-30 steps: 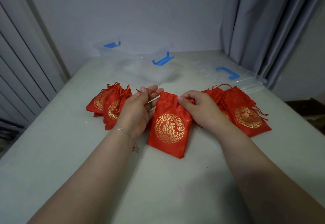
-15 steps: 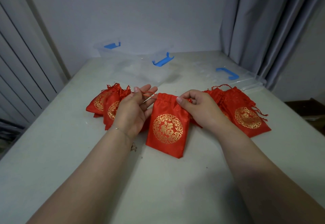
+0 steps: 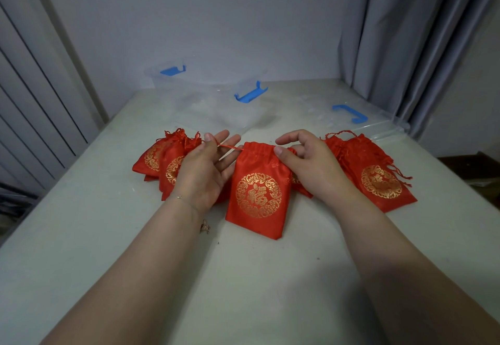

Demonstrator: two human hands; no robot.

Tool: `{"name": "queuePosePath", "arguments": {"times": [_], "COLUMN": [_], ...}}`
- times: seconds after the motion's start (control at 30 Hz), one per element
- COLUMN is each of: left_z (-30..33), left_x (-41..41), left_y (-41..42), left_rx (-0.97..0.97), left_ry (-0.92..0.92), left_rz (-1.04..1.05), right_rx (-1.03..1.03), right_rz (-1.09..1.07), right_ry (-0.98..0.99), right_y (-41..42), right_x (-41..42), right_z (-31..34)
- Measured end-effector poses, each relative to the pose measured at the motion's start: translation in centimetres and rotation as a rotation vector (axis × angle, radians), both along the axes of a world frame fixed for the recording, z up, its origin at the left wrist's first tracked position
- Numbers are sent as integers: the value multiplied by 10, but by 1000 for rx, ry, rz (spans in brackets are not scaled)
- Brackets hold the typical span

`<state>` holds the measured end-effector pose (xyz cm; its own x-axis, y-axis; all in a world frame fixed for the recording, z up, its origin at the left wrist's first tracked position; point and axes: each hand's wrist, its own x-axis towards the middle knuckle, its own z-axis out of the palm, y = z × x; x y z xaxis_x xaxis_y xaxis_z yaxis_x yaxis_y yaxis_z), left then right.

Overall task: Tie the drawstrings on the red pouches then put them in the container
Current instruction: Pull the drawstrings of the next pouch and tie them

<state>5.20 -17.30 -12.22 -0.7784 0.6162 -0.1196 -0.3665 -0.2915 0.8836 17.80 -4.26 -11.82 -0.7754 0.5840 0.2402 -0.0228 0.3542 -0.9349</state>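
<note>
A red pouch (image 3: 258, 195) with a gold round emblem lies flat on the table between my hands. My left hand (image 3: 203, 171) pinches its thin red drawstring (image 3: 230, 147), which runs taut to the pouch's gathered top; the other fingers are spread. My right hand (image 3: 308, 163) pinches the pouch's top right corner between thumb and forefinger. A pile of red pouches (image 3: 165, 158) lies behind my left hand. More red pouches (image 3: 376, 176) lie to the right of my right hand. The clear container (image 3: 216, 101) with blue latches stands open at the back.
A clear lid (image 3: 351, 117) with a blue latch lies at the back right, near the grey curtain (image 3: 405, 33). The pale table (image 3: 243, 277) reaches the wall at the back. Its left edge drops off beside grey panels.
My left hand has drawn the string out to the left, and the pouch's top has gathered narrower. My right hand's fingers have lifted and opened somewhat at the corner.
</note>
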Motion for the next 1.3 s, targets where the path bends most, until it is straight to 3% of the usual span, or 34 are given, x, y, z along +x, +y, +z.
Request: {"name": "queuePosePath", "arguments": {"times": [0.17,0.3,0.43,0.53,0.6,0.77,0.83,1.1,1.3], "left_z": [4,2,0,-2,-2,-1,0,1,5], "left_x": [2,7,8,4,3,0,-1,-3,-2], "left_y": [-1,-1,-1,-1,-3,-4,-6,-10,-12], "left_rx": [44,-115,-310,-373,-373,-219,-196,-472,-560], "left_ry": [-132,74,377,486,493,285,303,781,871], "left_rz": [-132,-200,-101,-30,-49,-229,-289,-194,-187], "right_rx": [22,40,64,116,149,147,143,152,195], "right_rz": [-11,16,60,52,35,79,101,97,34], "right_ry": [-2,-8,-27,-57,-74,-59,-48,-39,-77], "right_y": [3,5,4,4,4,1,0,3,6], "right_x": [-1,-3,-5,-4,-4,-2,-1,0,1], "right_z": [-2,-6,-7,-8,-7,-4,-3,-3,-3]}}
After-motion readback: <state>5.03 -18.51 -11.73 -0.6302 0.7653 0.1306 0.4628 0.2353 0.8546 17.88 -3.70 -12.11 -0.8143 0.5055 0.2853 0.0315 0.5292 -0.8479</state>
